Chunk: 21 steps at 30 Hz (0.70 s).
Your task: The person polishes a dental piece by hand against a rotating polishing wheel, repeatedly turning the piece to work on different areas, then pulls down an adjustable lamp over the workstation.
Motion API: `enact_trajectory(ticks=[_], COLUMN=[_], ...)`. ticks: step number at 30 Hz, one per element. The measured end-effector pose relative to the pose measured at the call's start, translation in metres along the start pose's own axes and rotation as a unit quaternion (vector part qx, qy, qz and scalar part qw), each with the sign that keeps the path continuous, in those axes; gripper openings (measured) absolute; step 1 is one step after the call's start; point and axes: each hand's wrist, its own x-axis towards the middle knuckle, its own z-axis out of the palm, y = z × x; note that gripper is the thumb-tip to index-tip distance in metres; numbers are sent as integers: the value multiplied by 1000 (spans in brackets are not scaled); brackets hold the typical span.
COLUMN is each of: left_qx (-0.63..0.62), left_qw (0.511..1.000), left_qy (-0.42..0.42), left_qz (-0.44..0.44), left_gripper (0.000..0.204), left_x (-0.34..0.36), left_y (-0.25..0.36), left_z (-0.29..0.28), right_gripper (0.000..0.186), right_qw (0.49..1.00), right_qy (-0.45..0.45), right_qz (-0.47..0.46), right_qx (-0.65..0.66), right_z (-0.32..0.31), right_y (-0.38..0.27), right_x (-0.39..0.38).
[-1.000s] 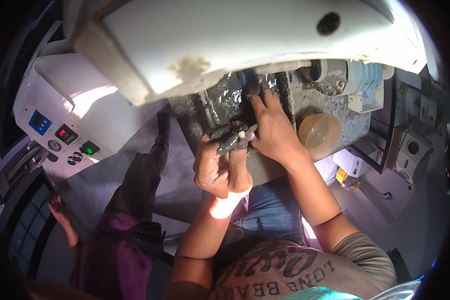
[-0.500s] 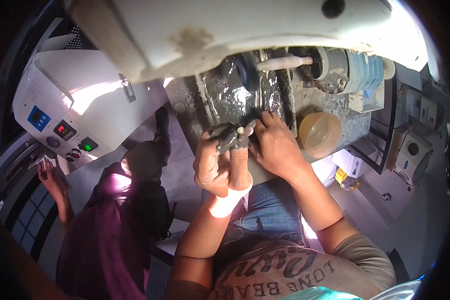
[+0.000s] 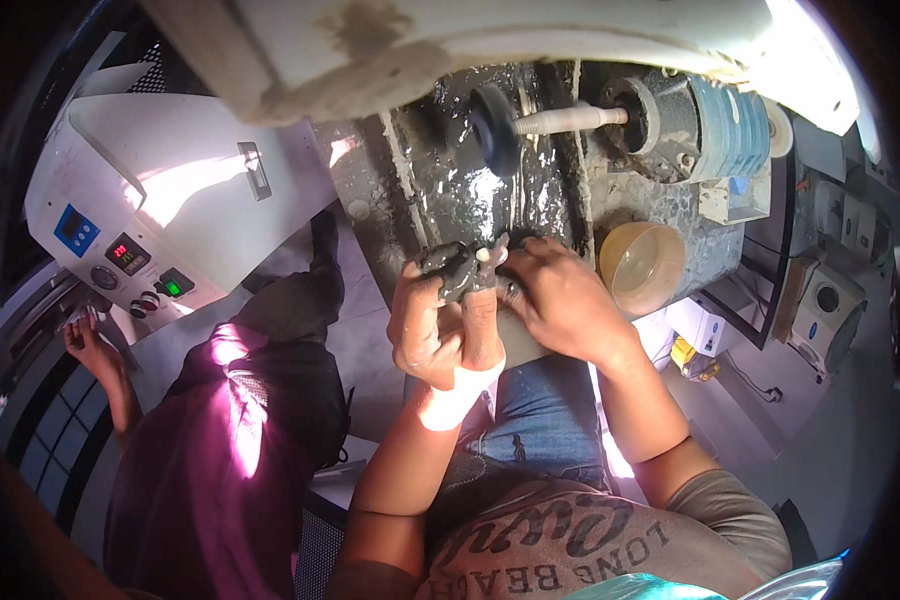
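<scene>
My left hand (image 3: 445,335) is raised over the near edge of the wet trough, its fingers curled and its fingertips coated in dark grey slurry. Between those fingertips sits a small pale piece (image 3: 483,256), smeared with grey; its full shape is hidden. Close against it on the right, my right hand (image 3: 568,305) has its fingers bent inward, and what they grip, if anything, cannot be made out. Beyond both hands, apart from them, a dark polishing wheel (image 3: 494,130) is mounted on the pale tapered spindle (image 3: 570,121) of a motor (image 3: 695,125).
A yellowish bowl (image 3: 642,265) stands right of my right hand. A white housing (image 3: 370,60) overhangs the trough (image 3: 420,130). At left are a white machine (image 3: 185,185) with a control panel and another person (image 3: 220,440), whose hand (image 3: 95,350) is beside it.
The view has shifted slightly, showing more of the wheel beneath the housing. My right hand's fingers have drawn in a little lower. The other person has moved slightly.
</scene>
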Motion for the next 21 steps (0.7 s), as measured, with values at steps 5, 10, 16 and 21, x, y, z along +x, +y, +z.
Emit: enact_trajectory(ticks=[5,10,16,21], left_qx=[47,73,-17,-130], left_qw=[998,995,990,965], left_qy=[-42,-67,-136,-127], left_qz=[17,17,-29,-191], left_gripper=[9,13,21,24], left_x=[-5,-4,-4,12], left_y=[-12,-17,-28,-13], left_z=[-6,-3,-11,-4], right_gripper=[21,19,21,26], right_qw=[945,866,886,930], right_qy=[43,177,210,165], right_qz=[91,73,103,59], right_qx=[312,462,401,323], right_z=[-15,-10,-9,-25], right_y=[2,-17,-11,-5], right_x=[5,9,10,8])
